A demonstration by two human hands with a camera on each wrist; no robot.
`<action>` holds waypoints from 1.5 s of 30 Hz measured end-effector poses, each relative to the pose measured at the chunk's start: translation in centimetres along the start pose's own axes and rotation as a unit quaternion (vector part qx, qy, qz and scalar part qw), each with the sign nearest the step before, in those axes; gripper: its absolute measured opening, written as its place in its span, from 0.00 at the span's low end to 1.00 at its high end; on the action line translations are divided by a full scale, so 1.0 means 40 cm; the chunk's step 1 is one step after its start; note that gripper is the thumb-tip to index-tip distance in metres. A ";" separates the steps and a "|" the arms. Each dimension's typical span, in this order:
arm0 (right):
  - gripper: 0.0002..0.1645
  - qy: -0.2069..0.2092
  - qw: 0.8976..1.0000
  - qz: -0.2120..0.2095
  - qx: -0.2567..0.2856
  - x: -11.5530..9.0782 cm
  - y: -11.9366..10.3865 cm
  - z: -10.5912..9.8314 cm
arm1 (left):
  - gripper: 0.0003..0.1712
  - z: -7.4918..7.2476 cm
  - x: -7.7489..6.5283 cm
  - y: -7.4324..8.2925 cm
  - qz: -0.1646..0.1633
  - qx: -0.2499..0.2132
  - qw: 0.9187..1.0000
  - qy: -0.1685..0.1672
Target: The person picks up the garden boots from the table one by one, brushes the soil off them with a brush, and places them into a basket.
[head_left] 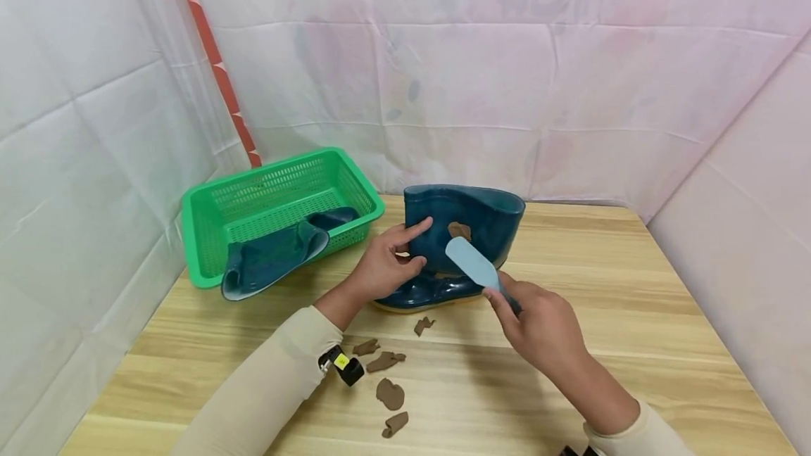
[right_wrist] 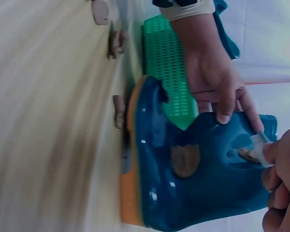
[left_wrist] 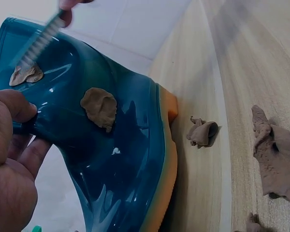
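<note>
A dark blue rubber boot [head_left: 488, 220] with a tan sole stands upright on the table. My left hand [head_left: 386, 266] grips its shaft, thumb on the near side and some fingers behind, as the left wrist view shows. In my right hand [head_left: 545, 322] is a light blue brush [head_left: 472, 262], held by the handle. Its bristles touch a brown mud-like patch [left_wrist: 26, 74] high on the shaft. Another brown patch [left_wrist: 99, 107] sticks lower, near the ankle. In the head view, the brush and left hand cover parts of the boot.
A green plastic basket [head_left: 285, 160] stands at the back left, with a second blue boot [head_left: 272, 259] lying over its front rim. Several brown pieces [head_left: 389, 394] are scattered on the wooden table [head_left: 633, 315] in front of the upright boot. White sheeting [head_left: 456, 76] encloses the back and sides.
</note>
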State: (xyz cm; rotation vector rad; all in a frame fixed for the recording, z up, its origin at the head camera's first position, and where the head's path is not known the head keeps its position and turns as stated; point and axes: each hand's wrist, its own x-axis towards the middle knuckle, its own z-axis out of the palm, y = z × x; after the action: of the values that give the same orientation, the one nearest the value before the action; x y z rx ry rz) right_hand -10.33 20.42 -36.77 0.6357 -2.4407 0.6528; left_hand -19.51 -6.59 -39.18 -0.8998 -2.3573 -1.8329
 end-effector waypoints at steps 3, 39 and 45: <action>0.24 0.043 0.999 -0.025 0.001 0.011 0.005 -0.015 | 0.37 -0.001 0.001 0.001 0.003 0.004 1.000 -0.003; 0.26 0.050 0.998 -0.021 -0.009 0.033 -0.005 -0.026 | 0.37 -0.001 -0.005 0.007 -0.009 0.004 1.000 0.002; 0.24 -0.006 0.999 0.026 -0.020 0.023 -0.009 -0.012 | 0.37 0.004 -0.007 0.009 -0.005 0.000 1.000 0.002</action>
State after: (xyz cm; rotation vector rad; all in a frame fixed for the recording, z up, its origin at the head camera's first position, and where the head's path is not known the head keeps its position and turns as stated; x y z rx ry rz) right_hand -10.63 20.13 -35.76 0.5643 -2.4817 0.6194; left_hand -19.07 -6.50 -39.02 -0.8867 -2.3636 -1.8360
